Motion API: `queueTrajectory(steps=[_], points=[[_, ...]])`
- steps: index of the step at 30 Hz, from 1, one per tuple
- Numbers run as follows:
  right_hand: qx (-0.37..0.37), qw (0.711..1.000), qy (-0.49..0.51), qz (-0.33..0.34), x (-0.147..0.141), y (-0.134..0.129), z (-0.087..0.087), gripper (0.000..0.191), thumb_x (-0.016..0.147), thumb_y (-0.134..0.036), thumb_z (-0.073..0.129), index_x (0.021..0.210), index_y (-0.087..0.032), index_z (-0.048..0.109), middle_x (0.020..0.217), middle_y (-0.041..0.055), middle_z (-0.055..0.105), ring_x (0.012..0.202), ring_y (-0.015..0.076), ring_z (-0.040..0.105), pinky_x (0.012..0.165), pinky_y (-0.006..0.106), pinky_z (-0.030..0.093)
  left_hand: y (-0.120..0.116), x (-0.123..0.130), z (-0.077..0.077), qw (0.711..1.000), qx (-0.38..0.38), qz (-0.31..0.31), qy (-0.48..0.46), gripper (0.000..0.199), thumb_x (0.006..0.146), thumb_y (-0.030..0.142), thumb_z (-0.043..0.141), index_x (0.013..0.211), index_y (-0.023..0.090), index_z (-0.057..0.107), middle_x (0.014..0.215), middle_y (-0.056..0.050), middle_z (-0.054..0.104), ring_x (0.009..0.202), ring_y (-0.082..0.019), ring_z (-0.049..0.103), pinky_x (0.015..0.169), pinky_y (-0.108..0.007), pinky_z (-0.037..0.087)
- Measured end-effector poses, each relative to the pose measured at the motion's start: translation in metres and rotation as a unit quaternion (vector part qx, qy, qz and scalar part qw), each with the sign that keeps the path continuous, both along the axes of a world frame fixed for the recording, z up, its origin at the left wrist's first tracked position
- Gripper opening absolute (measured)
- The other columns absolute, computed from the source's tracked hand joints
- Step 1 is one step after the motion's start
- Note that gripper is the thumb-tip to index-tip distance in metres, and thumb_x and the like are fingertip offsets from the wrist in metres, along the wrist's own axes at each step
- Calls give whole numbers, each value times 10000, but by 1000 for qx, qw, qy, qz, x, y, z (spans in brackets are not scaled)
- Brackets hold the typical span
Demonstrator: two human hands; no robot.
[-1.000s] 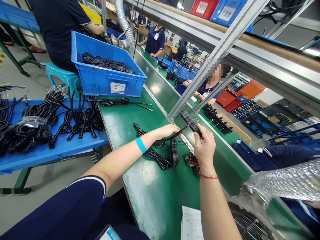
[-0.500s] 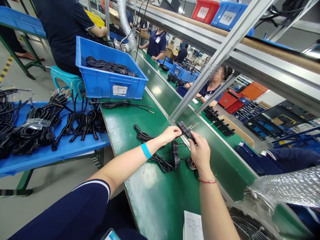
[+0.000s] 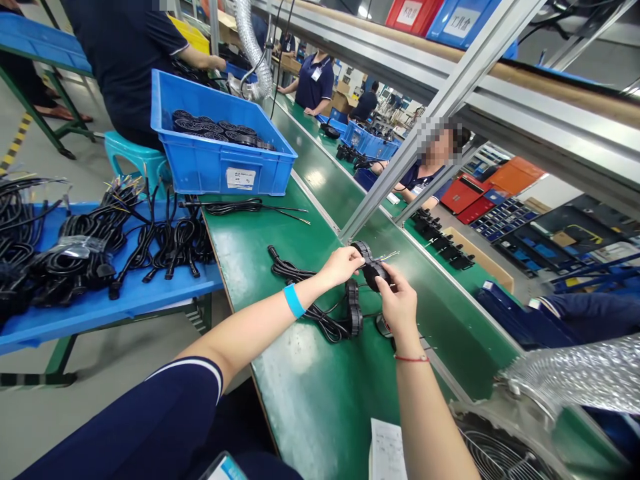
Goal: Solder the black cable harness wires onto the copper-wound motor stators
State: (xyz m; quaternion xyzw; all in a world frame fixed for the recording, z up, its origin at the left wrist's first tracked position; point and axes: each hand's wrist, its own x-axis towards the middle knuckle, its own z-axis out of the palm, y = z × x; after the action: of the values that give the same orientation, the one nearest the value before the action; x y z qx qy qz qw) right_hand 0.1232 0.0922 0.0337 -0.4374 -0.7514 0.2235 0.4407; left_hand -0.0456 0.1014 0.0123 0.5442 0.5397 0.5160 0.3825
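My right hand grips a black double-lobed plastic housing by its near lobe, above the green bench. At the housing's left side, my left hand is closed in a pinch on a black cable, mostly hidden by the fingers. Thin stripped wires stick out on the housing's far side. Below my hands lies a second black housing, beside a coiled black cable. A small round reel-like object sits partly hidden behind my right wrist.
A blue bin of black parts stands at the bench's far end, near a loose cable. Bundled cables cover the blue side table. A metal post rises behind my hands; a silver duct lies right. Co-workers sit beyond.
The housing has turned in my right hand, so its broad double-round face now shows instead of its narrow edge. My left hand stays close against it.
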Motion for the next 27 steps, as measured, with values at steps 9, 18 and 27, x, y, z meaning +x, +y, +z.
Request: queueTrajectory(steps=[9, 18, 27], points=[[24, 999, -7, -23, 0, 4, -9, 399, 866, -376, 556, 1185, -152, 641, 1153, 125, 674, 1017, 249, 643, 908, 409, 515, -31, -38, -2, 972, -41, -120, 195, 190, 837, 321, 562, 769, 164, 646, 727, -7, 682, 646, -136, 602, 610, -224, 430], [140, 980, -139, 38, -33, -16, -11, 326, 904, -310, 512, 1177, -179, 632, 1087, 109, 683, 1002, 266, 608, 915, 438, 473, -35, -18, 2, 942, -22, 14, 334, 299, 935, 226, 360, 1111, 150, 589, 1111, -121, 669, 1048, -231, 614, 901, -335, 446], [187, 971, -147, 17, -37, -18, -15, 306, 947, -286, 460, 1192, -174, 607, 1088, 106, 677, 1002, 255, 599, 910, 413, 464, -64, -91, -26, 897, -20, -43, 438, 357, 829, 374, 593, 1149, 217, 598, 1087, -69, 683, 997, -245, 623, 856, -327, 454]])
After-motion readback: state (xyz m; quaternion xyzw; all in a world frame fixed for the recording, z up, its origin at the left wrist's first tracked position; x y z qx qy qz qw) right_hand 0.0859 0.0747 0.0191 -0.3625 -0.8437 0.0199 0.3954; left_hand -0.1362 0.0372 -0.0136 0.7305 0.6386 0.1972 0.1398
